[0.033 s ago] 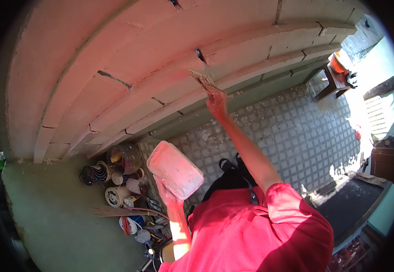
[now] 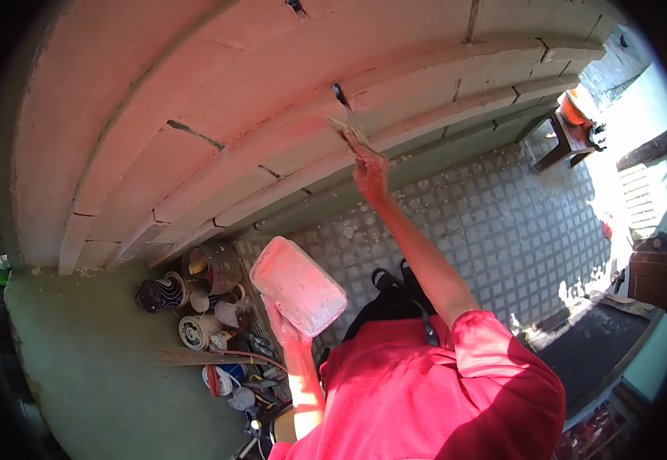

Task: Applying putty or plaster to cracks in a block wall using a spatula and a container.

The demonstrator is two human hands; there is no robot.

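Observation:
My left hand (image 2: 289,331) grips a shallow rectangular plastic tub (image 2: 303,287) by its near left side. A whitish paste smears the tub, which looks pink in the light. Stretched out toward the wall, my right hand (image 2: 372,175) is closed round a paste-coated putty knife (image 2: 346,132). The knife's blade end is at the stepped wall (image 2: 272,123), close to a ledge below a small dark slot; I cannot tell whether it touches. Long horizontal ledges and several short dark gaps mark the wall. The knife's handle is mostly hidden by my fingers.
Buckets (image 2: 195,332), tools and a bundle of thin sticks (image 2: 210,358) crowd the floor at my left. Checkered tiles (image 2: 494,230) with pale specks run beneath me. A small wooden table (image 2: 567,142) bears an orange container (image 2: 575,110) at far right; a dark-topped platform (image 2: 594,341) stands nearer.
My right hand and the putty knife have shifted very slightly right. The tub stays almost where it was in my left hand.

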